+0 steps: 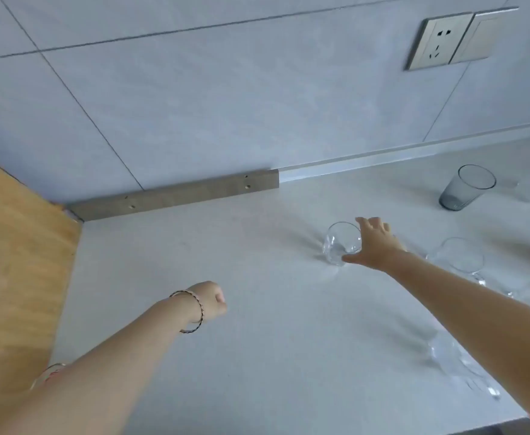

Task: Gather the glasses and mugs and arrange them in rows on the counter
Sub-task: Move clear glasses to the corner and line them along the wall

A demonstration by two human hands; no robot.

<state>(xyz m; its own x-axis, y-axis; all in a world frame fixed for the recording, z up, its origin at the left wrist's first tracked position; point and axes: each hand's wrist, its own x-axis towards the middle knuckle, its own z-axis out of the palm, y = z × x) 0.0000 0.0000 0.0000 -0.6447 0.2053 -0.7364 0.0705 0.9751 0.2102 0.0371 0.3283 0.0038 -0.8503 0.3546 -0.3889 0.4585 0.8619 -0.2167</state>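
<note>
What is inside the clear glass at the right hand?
Nothing that I can see: the counter shows through the glass. The right hand covers its right side, so that part is hidden.

Clear glasses: three are showing on the tabletop [257, 324], namely centre glass [340, 243], right-side glass [459, 255] and lower-right glass [442, 356]. Grey-tinted glass [467, 188]: one is standing upper right. Hands: two are showing, left hand [213, 301] and right hand [378, 243]. Wall socket [439, 40]: one.
</note>
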